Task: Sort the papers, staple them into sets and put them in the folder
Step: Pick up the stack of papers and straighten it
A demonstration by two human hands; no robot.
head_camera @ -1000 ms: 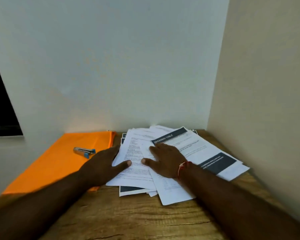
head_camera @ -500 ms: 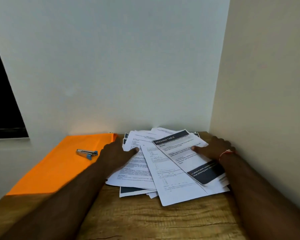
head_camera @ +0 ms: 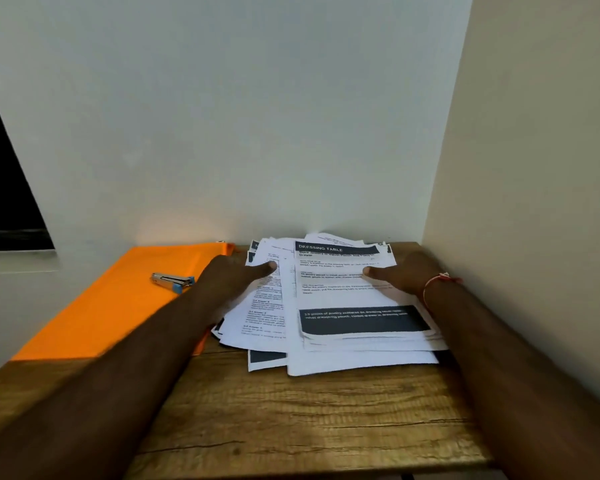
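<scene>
Loose pile of printed papers lies at the far right of the wooden table, in the corner where the two walls meet. The sheets are fanned and uneven. The top sheet is headed "DRESSING TABLE", w/ a dark band across its lower part.

Both hands flank the pile. L hand sits at its left edge, thumb laid flat on a text sheet and pointing right. R hand sits at the right edge, thumb on the top sheet and pointing left; a red thread circles that wrist. So the pile lies between the two hands, thumbs on top. The fingers are hidden behind the knuckles, so can't tell if they curl under the sheets or just press the sides.

Orange folder lies flat just left of the pile. A small stapler — silver, blue end — rests on it, near the L hand but not touching.
</scene>
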